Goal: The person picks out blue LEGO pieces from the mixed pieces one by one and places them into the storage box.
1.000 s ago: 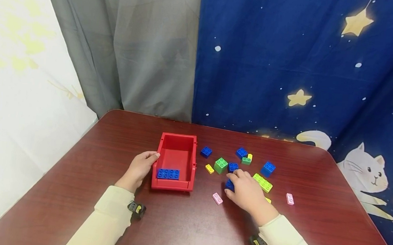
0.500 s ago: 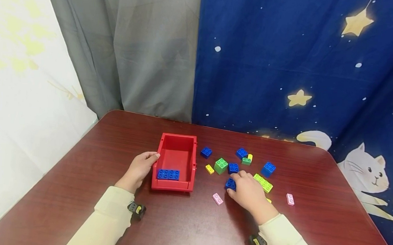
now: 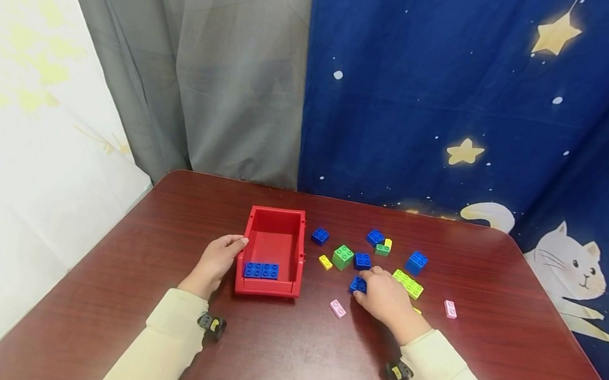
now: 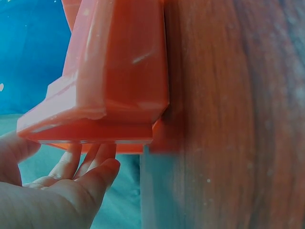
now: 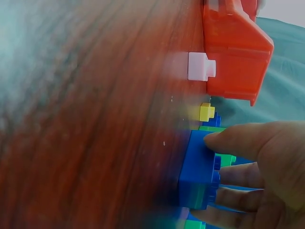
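A red box (image 3: 276, 211) with its open top facing up stands on the table left of centre, two blue bricks (image 3: 261, 271) side by side at its near end. My left hand (image 3: 216, 262) holds the box's left wall, thumb over the rim and the other fingers down the outside. Right of the box, my right hand (image 3: 384, 298) has a blue brick (image 3: 358, 284) between its thumb and fingers. In the right wrist view the thumb lies on one side of that blue brick (image 5: 195, 167), with fingers at its studded top and far end. The brick sits on the tabletop.
Around the right hand lie a green brick (image 3: 343, 257), a lime brick (image 3: 407, 283), two pink bricks (image 3: 337, 309), a small yellow brick (image 3: 325, 262) and several other blue bricks (image 3: 416, 262). Curtains (image 3: 243, 78) hang behind the table's far edge.
My right hand has shifted slightly right, so more of the blue brick shows beside it. The left hand and the red box stay where they were.
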`<action>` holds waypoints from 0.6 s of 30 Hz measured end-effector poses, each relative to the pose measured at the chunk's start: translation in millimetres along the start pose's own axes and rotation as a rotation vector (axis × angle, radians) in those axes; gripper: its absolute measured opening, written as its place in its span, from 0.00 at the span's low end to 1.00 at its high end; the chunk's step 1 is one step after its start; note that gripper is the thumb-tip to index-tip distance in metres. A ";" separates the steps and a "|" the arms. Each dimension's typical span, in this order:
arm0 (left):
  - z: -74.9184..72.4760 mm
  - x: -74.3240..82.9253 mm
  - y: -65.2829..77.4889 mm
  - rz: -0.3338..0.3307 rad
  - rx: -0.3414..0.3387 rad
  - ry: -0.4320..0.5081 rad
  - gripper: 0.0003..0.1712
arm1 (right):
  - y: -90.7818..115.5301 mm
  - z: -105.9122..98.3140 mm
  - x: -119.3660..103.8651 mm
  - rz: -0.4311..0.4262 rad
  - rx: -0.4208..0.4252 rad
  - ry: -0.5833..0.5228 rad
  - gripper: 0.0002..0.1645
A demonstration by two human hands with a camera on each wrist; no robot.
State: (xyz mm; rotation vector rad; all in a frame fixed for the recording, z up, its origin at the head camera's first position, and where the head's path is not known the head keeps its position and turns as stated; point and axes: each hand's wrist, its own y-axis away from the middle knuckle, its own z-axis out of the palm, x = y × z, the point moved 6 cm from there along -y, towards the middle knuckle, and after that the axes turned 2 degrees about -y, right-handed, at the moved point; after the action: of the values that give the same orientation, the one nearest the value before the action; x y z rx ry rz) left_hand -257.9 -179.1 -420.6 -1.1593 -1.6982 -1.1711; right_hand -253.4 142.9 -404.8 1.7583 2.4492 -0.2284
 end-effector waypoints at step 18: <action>0.0 -0.1 -0.6 0.005 0.002 0.003 0.27 | -2.5 5.3 4.7 0.010 -0.066 -0.095 0.24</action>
State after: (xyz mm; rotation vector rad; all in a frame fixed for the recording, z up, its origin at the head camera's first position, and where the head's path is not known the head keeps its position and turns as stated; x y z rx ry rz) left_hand -258.4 -179.2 -420.9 -1.1595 -1.6933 -1.1673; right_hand -257.3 145.5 -410.7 1.6925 2.3533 -0.2219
